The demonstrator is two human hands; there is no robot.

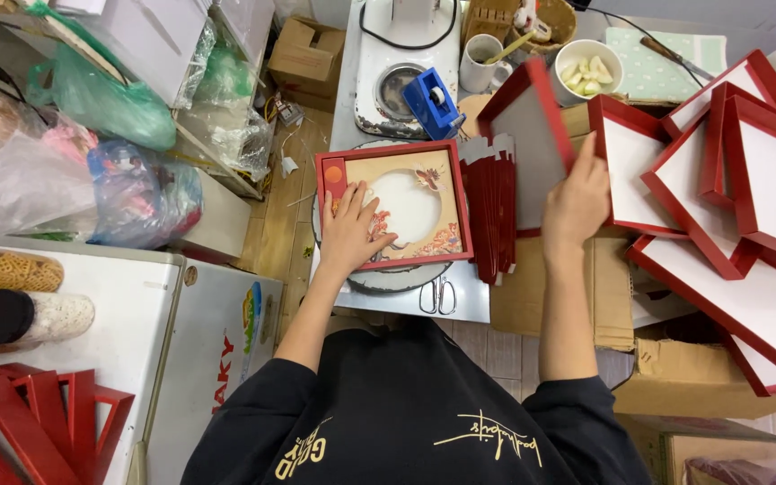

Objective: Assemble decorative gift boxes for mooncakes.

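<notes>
A red square box (394, 207) with a beige insert and a round white cut-out lies flat on a round turntable (394, 278) in front of me. My left hand (352, 229) rests flat on the insert's lower left, fingers spread. My right hand (577, 198) holds a red box lid (532, 139) with a white inside, tilted up on edge just right of the box. Between the two stands a stack of folded red card strips (489, 211).
Several red lids with white insides (747, 189) are piled on cardboard boxes (559, 287) at the right. A blue tape dispenser (430, 103), a white mug (480, 63), a bowl (586, 67) and scissors (439, 295) lie around. Plastic bags (92, 99) fill the left; red frames (38, 422) sit at bottom left.
</notes>
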